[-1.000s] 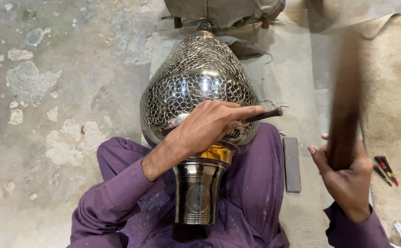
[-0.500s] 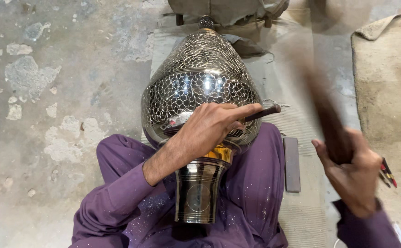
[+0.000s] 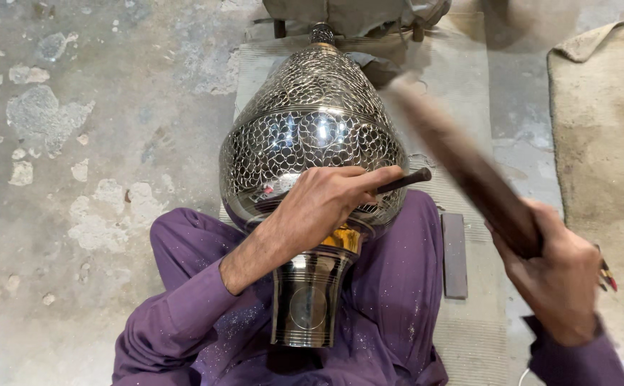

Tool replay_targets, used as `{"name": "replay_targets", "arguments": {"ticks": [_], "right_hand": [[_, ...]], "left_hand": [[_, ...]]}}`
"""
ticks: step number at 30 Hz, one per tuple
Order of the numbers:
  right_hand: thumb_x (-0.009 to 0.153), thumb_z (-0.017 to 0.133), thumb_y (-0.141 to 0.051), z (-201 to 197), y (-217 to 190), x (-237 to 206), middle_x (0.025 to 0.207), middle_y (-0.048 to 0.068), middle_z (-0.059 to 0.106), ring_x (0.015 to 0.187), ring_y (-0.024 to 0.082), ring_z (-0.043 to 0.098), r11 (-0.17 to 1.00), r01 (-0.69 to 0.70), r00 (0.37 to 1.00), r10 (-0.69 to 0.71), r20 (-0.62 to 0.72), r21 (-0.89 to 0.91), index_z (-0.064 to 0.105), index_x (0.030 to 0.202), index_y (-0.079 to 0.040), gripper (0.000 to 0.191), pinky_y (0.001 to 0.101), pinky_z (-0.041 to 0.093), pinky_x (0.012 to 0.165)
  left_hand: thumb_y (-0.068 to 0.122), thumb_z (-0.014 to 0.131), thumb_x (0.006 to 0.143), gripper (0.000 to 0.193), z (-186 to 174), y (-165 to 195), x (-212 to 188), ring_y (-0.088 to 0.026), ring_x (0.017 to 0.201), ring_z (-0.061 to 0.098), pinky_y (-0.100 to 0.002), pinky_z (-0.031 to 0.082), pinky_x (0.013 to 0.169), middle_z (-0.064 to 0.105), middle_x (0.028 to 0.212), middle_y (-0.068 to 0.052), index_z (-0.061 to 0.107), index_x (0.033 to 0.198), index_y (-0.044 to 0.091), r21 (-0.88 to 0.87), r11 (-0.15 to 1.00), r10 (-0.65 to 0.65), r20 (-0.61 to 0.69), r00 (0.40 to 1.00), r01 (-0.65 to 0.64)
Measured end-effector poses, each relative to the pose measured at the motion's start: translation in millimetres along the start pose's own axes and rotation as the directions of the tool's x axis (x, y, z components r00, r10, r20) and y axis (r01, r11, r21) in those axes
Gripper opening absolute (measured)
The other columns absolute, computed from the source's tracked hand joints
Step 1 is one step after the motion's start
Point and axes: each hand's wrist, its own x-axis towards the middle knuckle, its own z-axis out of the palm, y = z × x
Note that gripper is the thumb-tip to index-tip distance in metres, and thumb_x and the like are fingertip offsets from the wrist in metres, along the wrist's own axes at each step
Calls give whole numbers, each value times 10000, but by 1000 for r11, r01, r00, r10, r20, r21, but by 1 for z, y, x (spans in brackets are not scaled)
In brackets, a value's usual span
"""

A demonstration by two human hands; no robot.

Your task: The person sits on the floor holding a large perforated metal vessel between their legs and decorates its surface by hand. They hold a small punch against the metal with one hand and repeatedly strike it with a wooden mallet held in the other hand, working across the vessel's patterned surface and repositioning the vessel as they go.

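Observation:
A large silver metal vase (image 3: 312,136) with a cut scale pattern lies on my lap, its flared base (image 3: 306,300) toward me. My left hand (image 3: 323,207) rests on the vase's lower body and grips a thin dark chisel (image 3: 403,181) that pokes out to the right. My right hand (image 3: 558,279) is closed around a dark wooden mallet stick (image 3: 462,161), which is motion-blurred and slants up left toward the chisel's end.
I sit on a woven mat (image 3: 469,93) over a stained concrete floor (image 3: 76,143). A flat dark bar (image 3: 454,256) lies on the mat by my right knee. A tan rug (image 3: 605,121) is at the right, small tools (image 3: 606,275) beside my right hand.
The mallet stick has swung from upright at the right down and leftward toward the chisel. My left hand and the vase have stayed put.

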Motion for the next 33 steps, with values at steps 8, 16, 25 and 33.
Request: {"name": "replay_targets", "arguments": {"ticks": [8,16,25,33], "right_hand": [[949,758,-165,0,-12,-9,836,141,708,715,232,721,992,108,986,-98,-135,66,661,1159,-24,271,356,588,672],[920,819,-207,0,1,-18,886,171,720,726,257,710,998,41,998,-43,-54,-43,623,1257,-26,430,382,553,644],[942,832,-209,1,-1,-15,736,99,689,591,152,669,984,-78,992,93,-86,159,593,1132,-27,356,304,535,570],[943,801,-190,2,14,-2,753,89,662,556,165,625,997,22,1000,-20,-22,68,586,1169,1,365,298,546,511]], "left_hand": [[141,694,925,497,6,-7,-3,-129,671,681,-300,619,593,742,892,-32,609,1410,210,29,1000,10,41,999,-11],[187,720,918,512,8,-17,1,-100,680,682,-291,626,620,755,914,-16,592,1412,230,-18,999,29,-3,1000,-29],[192,719,874,526,3,-14,15,-106,630,694,-317,624,608,780,909,-13,616,1388,238,-29,999,17,88,996,-14],[175,705,898,505,1,-14,12,-116,701,731,-321,643,642,790,965,-28,616,1391,237,-28,999,30,49,998,-28]]}}
